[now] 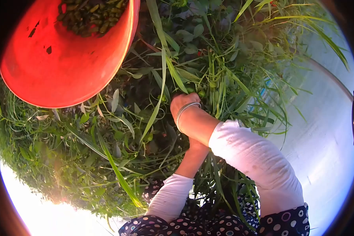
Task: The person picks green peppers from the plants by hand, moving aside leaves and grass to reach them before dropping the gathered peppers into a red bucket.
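My right hand [182, 103], with a silver bangle [179, 118] at its wrist, reaches into the dense plants. It looks curled, but its fingertips are hidden among leaves, and what they hold cannot be made out. Small green peppers [201, 93] hang right beside its knuckles. My left forearm [192, 159] passes beneath the right wrist. That wrist and the foliage hide the left hand's fingers. Both arms wear white sleeves [253, 153] below dark dotted cuffs.
A tilted red bucket [67, 74] at the upper left holds many small green peppers [92, 17]. Long grass blades [163, 70] cross the plants around my hands. Pale plastic sheeting [318, 129] rises on the right, with a thin curved pole [330, 74] along it.
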Demonstrator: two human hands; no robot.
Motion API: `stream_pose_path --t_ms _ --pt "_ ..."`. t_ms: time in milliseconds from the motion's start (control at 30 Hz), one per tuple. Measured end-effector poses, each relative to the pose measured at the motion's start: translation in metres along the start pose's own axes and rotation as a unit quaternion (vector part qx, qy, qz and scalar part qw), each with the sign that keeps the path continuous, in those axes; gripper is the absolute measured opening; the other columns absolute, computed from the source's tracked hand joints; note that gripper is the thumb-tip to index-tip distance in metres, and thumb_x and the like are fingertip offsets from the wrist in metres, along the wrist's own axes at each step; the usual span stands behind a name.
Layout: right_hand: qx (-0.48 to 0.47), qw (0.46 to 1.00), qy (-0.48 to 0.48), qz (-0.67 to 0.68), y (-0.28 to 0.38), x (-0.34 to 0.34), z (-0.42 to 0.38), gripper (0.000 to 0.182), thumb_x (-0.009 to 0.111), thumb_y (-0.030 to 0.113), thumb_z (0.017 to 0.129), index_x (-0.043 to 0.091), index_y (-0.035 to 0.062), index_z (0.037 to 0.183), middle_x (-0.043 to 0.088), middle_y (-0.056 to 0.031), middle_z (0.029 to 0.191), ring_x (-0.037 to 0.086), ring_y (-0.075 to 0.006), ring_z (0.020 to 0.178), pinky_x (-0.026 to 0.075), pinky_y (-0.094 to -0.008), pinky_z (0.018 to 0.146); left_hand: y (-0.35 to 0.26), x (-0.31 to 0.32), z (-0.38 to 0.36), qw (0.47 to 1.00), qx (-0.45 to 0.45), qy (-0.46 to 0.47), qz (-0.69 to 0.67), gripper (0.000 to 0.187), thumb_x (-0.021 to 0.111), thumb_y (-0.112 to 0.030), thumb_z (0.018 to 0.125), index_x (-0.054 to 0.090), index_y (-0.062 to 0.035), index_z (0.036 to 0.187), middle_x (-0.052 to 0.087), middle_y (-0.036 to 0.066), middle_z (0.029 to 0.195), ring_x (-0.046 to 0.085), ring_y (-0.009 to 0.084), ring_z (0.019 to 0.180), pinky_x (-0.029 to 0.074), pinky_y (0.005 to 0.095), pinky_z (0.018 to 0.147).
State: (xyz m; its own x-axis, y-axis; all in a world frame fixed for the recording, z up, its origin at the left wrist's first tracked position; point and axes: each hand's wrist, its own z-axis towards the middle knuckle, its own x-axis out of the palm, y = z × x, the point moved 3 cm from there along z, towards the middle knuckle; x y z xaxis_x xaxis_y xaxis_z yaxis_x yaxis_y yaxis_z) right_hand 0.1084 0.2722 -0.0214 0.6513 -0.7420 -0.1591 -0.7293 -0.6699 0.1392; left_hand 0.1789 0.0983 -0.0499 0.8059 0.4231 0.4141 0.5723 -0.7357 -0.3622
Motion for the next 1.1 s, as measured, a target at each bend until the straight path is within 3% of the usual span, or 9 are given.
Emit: stream_pose_path --t_ms 67,267,367,467,533,633,667,900,1100 --pt "-0.019 0.998 0.047 0.035 -0.003 -0.003 0.004 0.028 0.071 0.025 0.067 0.068 0.0127 0.092 0.063 -0.0027 0.092 0.06 -0.0194 0.08 0.037 -0.0369 0.05 -0.012 0.008 0.003 1.0 -0.015 -0.024 -0.006 0.051 0.051 -0.026 0.09 0.028 -0.0117 0.134 0.035 0.005 0.134 0.034 0.014 0.122 0.028 0.0309 0.103" --pt "-0.058 0.995 0.08 0.023 0.001 0.005 -0.003 0.032 0.072 0.024 0.065 0.068 0.0112 0.094 0.062 -0.0063 0.094 0.059 -0.0211 0.079 0.035 -0.0361 0.048 -0.021 0.009 -0.001 0.998 0.048 -0.029 0.001 0.043 0.055 -0.021 0.087 0.037 -0.0109 0.125 0.042 0.002 0.121 0.039 0.0118 0.11 0.031 0.0283 0.098" --pt "-0.012 0.994 -0.022 -0.106 0.011 0.021 -0.004 0.033 0.071 0.021 0.064 0.067 0.0086 0.094 0.061 -0.0091 0.095 0.058 -0.0227 0.075 0.033 -0.0342 0.045 -0.045 0.023 0.005 0.995 0.028 -0.079 0.049 0.041 0.053 -0.024 0.088 0.038 -0.0097 0.124 0.044 0.003 0.12 0.042 0.0131 0.11 0.032 0.0292 0.097" --pt "0.067 0.974 -0.09 -0.198 0.014 0.025 0.0 0.026 0.07 0.022 0.063 0.067 0.0083 0.084 0.056 0.0003 0.072 0.057 -0.0161 0.069 0.034 -0.0355 0.045 -0.041 0.02 0.001 0.99 0.075 -0.112 0.041 0.038 0.053 -0.023 0.088 0.042 -0.01 0.122 0.048 0.003 0.115 0.045 0.0126 0.106 0.036 0.0297 0.093" --pt "0.037 0.989 0.001 -0.145 0.012 0.023 0.014 0.031 0.075 0.018 0.056 0.067 0.008 0.084 0.062 -0.0082 0.088 0.058 -0.0201 0.062 0.034 -0.0311 0.039 -0.016 0.019 0.002 0.997 0.041 -0.071 -0.018 0.038 0.055 -0.023 0.087 0.043 -0.0108 0.121 0.048 0.003 0.114 0.046 0.012 0.103 0.038 0.0294 0.091" --pt "-0.026 0.991 0.12 -0.046 0.006 0.009 0.022 0.027 0.077 0.019 0.054 0.067 0.009 0.077 0.063 -0.0036 0.076 0.057 -0.0178 0.054 0.036 -0.0306 0.038 -0.005 0.019 0.001 0.971 -0.019 -0.097 -0.216 0.039 0.057 -0.026 0.085 0.046 -0.0092 0.119 0.051 0.006 0.116 0.049 0.0151 0.105 0.04 0.0313 0.09" --pt "-0.019 0.994 0.099 -0.04 0.005 0.007 0.019 0.024 0.078 0.021 0.055 0.067 0.0105 0.074 0.061 0.0003 0.064 0.056 -0.0177 0.048 0.035 -0.03 0.038 -0.005 0.019 0.0 0.971 -0.021 -0.097 -0.218 0.039 0.057 -0.026 0.085 0.046 -0.0092 0.119 0.051 0.006 0.116 0.049 0.0151 0.105 0.04 0.0313 0.09" --pt "-0.034 0.979 0.16 -0.123 0.007 0.022 0.034 0.015 0.073 0.02 0.062 0.061 0.0129 0.067 0.054 0.0009 0.057 0.049 -0.0148 0.04 0.032 -0.0294 0.037 -0.006 0.018 0.0 0.987 -0.037 -0.078 -0.138 0.041 0.057 -0.029 0.085 0.046 -0.0087 0.118 0.052 0.008 0.117 0.05 0.0167 0.106 0.04 0.0321 0.09" --pt "-0.028 0.975 0.217 -0.039 0.004 0.015 0.039 0.034 0.078 0.028 0.058 0.069 0.0142 0.088 0.066 0.0012 0.081 0.062 -0.0177 0.062 0.04 -0.033 0.042 -0.01 0.015 -0.001 0.995 -0.051 -0.071 -0.056 0.042 0.058 -0.031 0.084 0.047 -0.0082 0.118 0.053 0.009 0.118 0.051 0.0181 0.107 0.04 0.0328 0.09"
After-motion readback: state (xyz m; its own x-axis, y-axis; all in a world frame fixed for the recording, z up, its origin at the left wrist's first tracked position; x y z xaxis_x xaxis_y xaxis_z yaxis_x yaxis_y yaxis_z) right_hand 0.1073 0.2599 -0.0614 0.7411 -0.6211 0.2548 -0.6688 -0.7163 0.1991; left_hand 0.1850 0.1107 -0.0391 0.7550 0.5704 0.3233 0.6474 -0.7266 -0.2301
